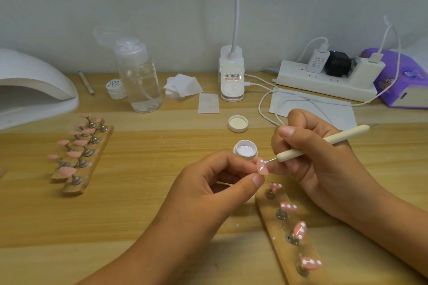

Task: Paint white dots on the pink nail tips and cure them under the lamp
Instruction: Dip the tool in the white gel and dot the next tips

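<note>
Quick update from my end. The left hand (208, 180) is up over the worktop (150, 203), with its thumb and forefinger pinching one pink nail tip (262, 167) by its stem. The other fingers (222, 159) on that hand are curled in loosely.

The right hand (310, 146) grips the dotting tool (324, 141) like a pen, thumb on top and fingers wrapped under. The metal ball end is touching the top of that tip, right by a white dot already there.

Just behind the held tip there's the open pot of white gel (245, 149). Its lid (238, 123) is lying upside down a little further back.

Near me on the right is a wooden holder strip (275, 229) with four dotted tips (288, 206) standing on their pegs. Off to the left are two more strips (71, 188) side by side, full of plain pink tips (80, 143).

The curing lamp (34, 85) sits at the far left edge. Along the back there's:
- a clear pump bottle (139, 76)
- a small white jar (115, 88) beside it
- a pile of wipe pads (183, 85)
- the base of a clip desk lamp (231, 74)
- a power strip (324, 81) with chargers plugged in
- a purple tissue pack (403, 78) in the corner
</note>
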The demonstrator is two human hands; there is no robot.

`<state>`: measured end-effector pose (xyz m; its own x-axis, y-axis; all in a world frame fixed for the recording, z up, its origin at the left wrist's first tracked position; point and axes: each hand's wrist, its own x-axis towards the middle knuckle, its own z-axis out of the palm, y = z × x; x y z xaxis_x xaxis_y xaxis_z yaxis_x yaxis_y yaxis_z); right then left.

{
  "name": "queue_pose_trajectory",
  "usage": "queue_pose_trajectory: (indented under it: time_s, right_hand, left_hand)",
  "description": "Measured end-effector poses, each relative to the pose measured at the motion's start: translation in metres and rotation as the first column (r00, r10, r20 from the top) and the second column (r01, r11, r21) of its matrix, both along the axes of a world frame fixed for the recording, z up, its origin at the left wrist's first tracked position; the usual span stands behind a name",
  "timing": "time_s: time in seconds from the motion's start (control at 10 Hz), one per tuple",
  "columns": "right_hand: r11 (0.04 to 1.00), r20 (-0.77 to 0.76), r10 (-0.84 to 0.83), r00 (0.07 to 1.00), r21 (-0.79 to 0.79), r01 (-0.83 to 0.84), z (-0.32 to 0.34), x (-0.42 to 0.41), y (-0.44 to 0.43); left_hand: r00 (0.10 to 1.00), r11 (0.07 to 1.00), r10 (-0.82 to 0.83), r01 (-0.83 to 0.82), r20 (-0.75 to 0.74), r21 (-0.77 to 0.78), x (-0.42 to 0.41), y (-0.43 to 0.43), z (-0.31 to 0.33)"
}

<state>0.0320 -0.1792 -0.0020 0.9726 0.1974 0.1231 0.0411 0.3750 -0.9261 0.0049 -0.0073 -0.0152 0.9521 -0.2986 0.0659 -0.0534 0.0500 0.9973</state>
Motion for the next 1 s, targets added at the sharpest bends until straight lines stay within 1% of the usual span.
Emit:
queue_pose_trajectory:
  time_s: [1.0]
  right_hand:
    - [1.000,-0.011,0.016,1.000,-0.004,-0.016,-0.0003,0.0003,-0.0002]
  left_hand:
    - [1.000,1.000,0.000,0.000,-0.010,-0.006,0.0001,0.0002,-0.0006]
